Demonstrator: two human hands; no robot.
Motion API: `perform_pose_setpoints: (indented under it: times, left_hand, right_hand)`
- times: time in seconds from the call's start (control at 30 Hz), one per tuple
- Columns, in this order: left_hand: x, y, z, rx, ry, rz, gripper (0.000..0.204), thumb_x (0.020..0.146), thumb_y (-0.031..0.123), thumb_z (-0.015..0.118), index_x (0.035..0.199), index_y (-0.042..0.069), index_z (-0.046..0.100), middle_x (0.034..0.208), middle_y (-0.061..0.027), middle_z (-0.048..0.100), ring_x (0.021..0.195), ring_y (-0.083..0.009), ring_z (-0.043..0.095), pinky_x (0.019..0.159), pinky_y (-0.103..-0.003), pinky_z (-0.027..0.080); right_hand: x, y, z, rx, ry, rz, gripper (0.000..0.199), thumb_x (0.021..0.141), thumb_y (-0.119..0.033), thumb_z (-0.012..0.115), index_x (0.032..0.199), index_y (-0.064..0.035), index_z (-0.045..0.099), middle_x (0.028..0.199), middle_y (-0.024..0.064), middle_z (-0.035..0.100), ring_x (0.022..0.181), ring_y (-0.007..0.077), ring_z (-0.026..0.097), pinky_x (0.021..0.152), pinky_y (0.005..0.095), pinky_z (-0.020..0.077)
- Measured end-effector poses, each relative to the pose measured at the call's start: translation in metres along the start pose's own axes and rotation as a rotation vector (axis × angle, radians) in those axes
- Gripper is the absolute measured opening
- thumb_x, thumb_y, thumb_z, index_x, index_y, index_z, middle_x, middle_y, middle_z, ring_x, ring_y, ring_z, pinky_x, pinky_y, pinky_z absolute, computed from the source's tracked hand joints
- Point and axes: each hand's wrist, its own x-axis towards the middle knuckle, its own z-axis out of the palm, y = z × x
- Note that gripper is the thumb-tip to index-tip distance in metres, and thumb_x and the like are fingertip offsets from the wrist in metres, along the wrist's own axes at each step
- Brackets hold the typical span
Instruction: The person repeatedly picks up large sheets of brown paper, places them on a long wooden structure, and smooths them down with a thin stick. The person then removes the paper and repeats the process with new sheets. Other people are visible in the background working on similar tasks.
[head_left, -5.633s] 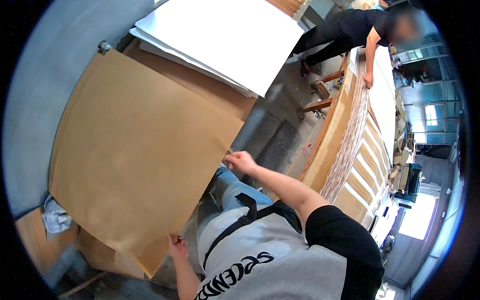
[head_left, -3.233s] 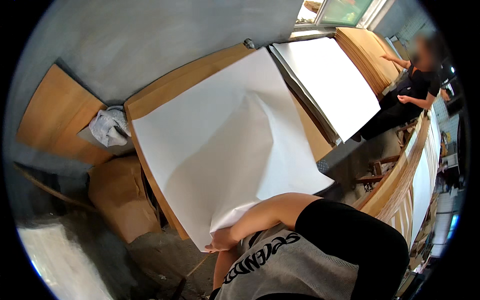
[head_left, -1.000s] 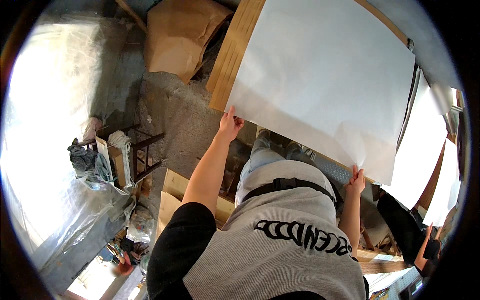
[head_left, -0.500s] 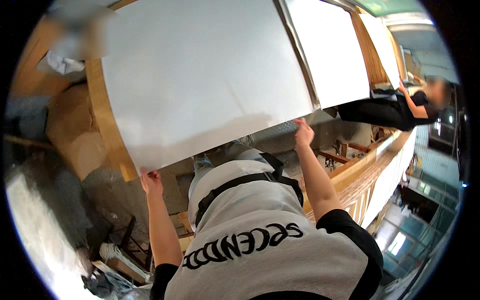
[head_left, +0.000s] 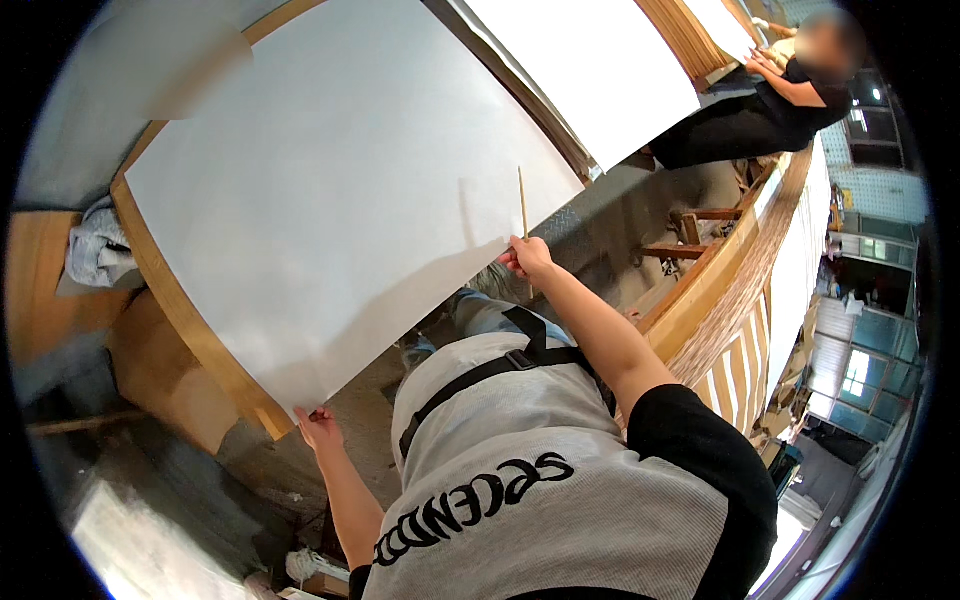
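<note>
A large white sheet lies on a wooden board, whose brown border shows along the left side. At the sheet's near left corner is my left hand, its fingers closed on the edge there. My right hand is at the near edge, farther right, with a thin wooden stick in its closed fingers. The stick points up over the sheet, and a faint shadow falls beside it. Whether the right fingers also pinch the sheet is hard to tell.
More white sheets lie beyond to the right. A person in black stands there with hands at another sheet. Stacked wooden panels run along the right. Crumpled cloth and brown cardboard are at the left.
The view has turned, and the sheet appears more tilted. My right hand has come left along the near edge, and the stick now shows plainly in it. My left hand stays at the corner.
</note>
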Motion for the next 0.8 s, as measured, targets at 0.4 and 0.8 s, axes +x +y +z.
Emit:
perform_pose_setpoints:
  times: [0.4, 0.8]
  left_hand:
    - [-0.018, 0.007, 0.020, 0.020, 0.155, -0.016, 0.024, 0.087, 0.029, 0.049, 0.087, 0.007, 0.040, 0.061, -0.0045, 0.040, 0.052, -0.0161, 0.042, 0.043, -0.028, 0.035]
    - [-0.027, 0.010, 0.021, -0.009, 0.015, -0.127, 0.030, 0.085, 0.033, 0.052, 0.099, 0.007, 0.046, 0.060, -0.0039, 0.046, 0.047, -0.0150, 0.039, 0.043, -0.027, 0.033]
  right_hand:
    - [0.012, 0.017, -0.005, 0.213, -0.073, -0.120, 0.021, 0.086, -0.021, 0.049, 0.073, -0.0053, 0.052, 0.064, 0.0020, 0.055, 0.047, 0.0056, 0.042, 0.039, 0.0205, 0.0328]
    - [0.005, 0.017, -0.011, 0.354, -0.176, -0.096, 0.022, 0.085, -0.025, 0.051, 0.075, -0.0054, 0.053, 0.064, 0.0015, 0.054, 0.049, 0.0055, 0.044, 0.040, 0.0173, 0.0318]
